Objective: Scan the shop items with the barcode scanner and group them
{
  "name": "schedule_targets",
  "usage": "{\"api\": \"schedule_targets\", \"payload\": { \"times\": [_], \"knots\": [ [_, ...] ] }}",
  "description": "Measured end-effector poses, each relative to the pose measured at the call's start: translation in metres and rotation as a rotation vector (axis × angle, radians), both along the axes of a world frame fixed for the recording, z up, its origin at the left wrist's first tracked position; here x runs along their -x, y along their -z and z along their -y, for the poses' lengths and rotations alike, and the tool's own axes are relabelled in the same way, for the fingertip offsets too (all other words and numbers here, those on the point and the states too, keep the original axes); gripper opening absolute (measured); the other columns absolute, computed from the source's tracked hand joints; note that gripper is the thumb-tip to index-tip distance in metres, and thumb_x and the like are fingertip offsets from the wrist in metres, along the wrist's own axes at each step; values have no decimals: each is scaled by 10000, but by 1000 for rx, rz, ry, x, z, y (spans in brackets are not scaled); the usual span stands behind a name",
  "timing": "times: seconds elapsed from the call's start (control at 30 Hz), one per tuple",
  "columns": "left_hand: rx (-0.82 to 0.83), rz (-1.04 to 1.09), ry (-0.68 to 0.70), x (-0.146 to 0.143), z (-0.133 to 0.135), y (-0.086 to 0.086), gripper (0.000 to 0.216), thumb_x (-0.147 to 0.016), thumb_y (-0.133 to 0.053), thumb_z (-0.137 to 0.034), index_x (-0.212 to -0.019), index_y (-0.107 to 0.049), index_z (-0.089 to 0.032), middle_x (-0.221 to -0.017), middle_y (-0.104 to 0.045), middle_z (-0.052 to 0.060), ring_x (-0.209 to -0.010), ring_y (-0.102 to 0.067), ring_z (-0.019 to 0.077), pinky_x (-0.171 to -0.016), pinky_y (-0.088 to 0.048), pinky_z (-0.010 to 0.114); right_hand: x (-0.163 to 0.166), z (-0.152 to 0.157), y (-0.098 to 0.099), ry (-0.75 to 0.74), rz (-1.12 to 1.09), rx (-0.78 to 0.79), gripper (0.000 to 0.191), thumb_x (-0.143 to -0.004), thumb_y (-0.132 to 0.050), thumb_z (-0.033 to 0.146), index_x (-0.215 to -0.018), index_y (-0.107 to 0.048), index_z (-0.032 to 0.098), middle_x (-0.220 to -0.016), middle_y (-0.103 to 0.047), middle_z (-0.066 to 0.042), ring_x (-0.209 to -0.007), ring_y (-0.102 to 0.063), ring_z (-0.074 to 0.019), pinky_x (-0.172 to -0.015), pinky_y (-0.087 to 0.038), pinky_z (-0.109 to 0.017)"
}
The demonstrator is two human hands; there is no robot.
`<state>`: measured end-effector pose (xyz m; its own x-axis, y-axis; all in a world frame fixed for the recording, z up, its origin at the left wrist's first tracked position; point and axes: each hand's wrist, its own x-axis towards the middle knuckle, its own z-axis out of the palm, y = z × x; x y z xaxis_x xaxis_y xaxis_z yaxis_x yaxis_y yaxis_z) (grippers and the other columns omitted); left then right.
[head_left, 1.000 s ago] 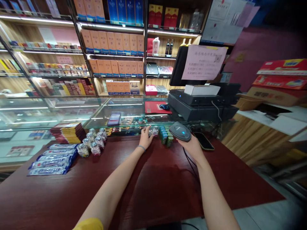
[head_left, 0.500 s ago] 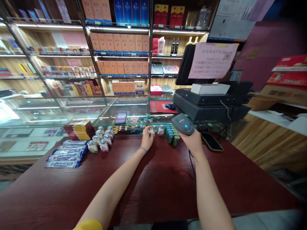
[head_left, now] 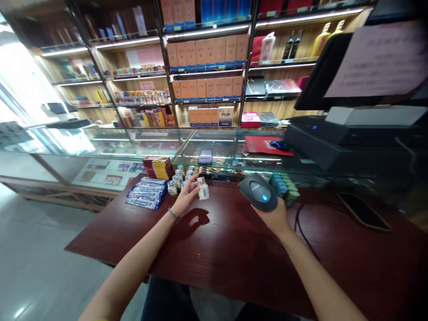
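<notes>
Pinches a small clear jar [head_left: 203, 188] between thumb and fingertips of the left hand [head_left: 186, 199], raised off the dark red tabletop [head_left: 234, 254] and just right of a cluster of like jars [head_left: 178, 179]. Wraps the right hand [head_left: 273, 217] closed around a black barcode scanner [head_left: 258, 191], blue light lit on top, near the jar but apart from it, with a black cable [head_left: 302, 228] trailing over the tabletop. Further out, shows blue packets [head_left: 145, 197] and a stack of red-and-yellow boxes [head_left: 158, 167] left of the cluster, green tins [head_left: 285, 187] just behind the scanner, and a dark phone [head_left: 363, 210] lying flat to the right.
</notes>
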<state>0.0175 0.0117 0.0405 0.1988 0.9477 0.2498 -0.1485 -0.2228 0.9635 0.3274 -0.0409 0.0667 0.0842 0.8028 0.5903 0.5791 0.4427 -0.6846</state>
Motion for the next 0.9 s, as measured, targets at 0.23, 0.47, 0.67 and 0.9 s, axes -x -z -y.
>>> {"api": "schedule_targets", "payload": {
  "times": [0.23,0.47,0.67,0.9],
  "knots": [
    [85,50,-209,78,28,11,610,-854,-682,-391,-1415,-506,-227,-1251,-691,107,-1068,-690,233,-854,-569,341,43,19,4,-323,162,67,335,-722,-672,288,-1048,-705,218,-1004,-786,-94,-925,-752,-296,-793,-588,-349],
    [111,-35,-251,101,27,14,591,-795,-729,-380,-1337,-573,-204,-1062,-702,71,-860,-683,170,-700,-543,258,65,40,4,-494,451,263,461,-742,-581,217,-1200,-569,270,-866,-790,-26,-795,-776,-304,-606,-489,-299],
    [155,-78,-277,100,27,16,582,-776,-754,-392,-1308,-599,-216,-1073,-689,72,-871,-678,185,-661,-536,252,71,47,2,-508,599,276,399,-710,-571,175,-1087,-560,306,-789,-767,5,-749,-766,-295,-567,-416,-276],
    [91,-15,-282,104,25,16,568,-786,-746,-370,-1305,-581,-211,-978,-652,37,-742,-618,122,-622,-494,217,71,48,0,-505,561,280,383,-709,-533,183,-1081,-524,276,-754,-739,1,-692,-751,-298,-555,-395,-281]
  ]
}}
